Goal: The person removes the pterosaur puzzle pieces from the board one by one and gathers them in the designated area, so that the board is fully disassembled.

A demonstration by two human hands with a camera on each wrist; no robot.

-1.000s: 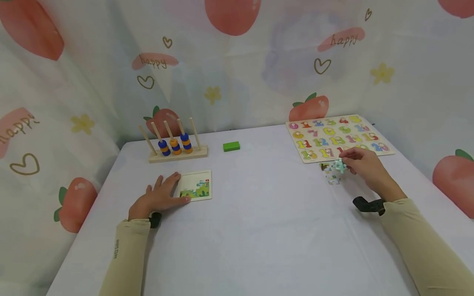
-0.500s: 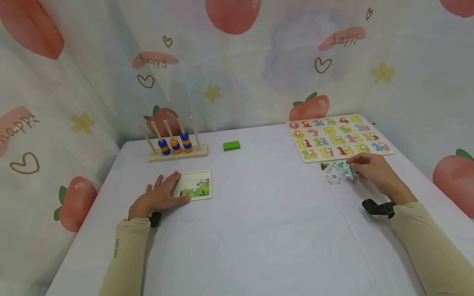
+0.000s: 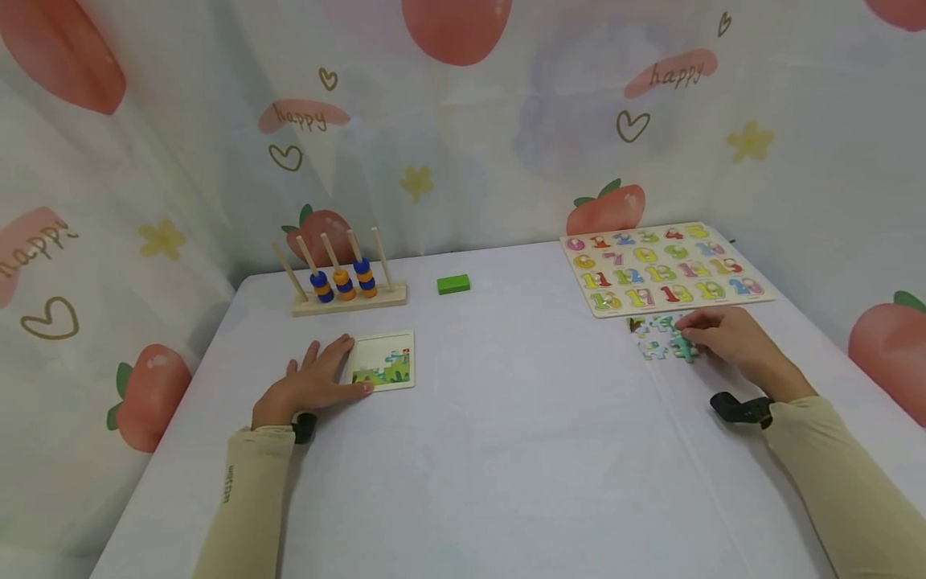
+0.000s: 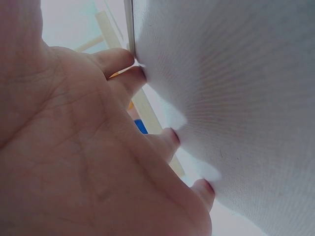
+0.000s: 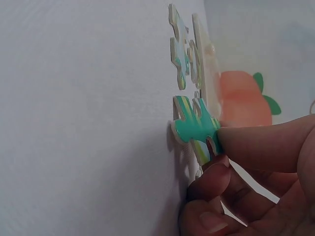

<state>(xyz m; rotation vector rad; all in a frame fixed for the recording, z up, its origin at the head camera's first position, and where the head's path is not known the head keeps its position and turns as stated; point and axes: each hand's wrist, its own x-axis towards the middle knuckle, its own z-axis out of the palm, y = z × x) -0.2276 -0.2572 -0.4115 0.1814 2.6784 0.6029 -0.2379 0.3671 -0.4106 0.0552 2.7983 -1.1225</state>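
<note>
My left hand (image 3: 313,383) lies with spread fingers at the left side of a small jigsaw tray (image 3: 365,344), thumb at its front edge. The tray has a picture partly filled in along its bottom and right. In the left wrist view the left fingertips (image 4: 173,137) touch the white cloth. At the right, my right hand (image 3: 738,347) pinches a teal puzzle piece (image 5: 194,125) by its edge, between thumb and fingers. The piece is tilted close over the tablecloth, beside several loose puzzle pieces (image 3: 654,351).
A wooden number board (image 3: 589,294) lies behind the loose pieces. Behind the tray stands a peg rack (image 3: 386,298) with blue and orange rings on three pegs. A green block (image 3: 453,284) sits at the back middle. A printed curtain (image 3: 477,161) hangs behind the white-covered table (image 3: 499,450).
My right hand has moved right and slightly toward me with the teal piece, from over the loose pieces to their right side, and lowered it. The left hand stays in place.
</note>
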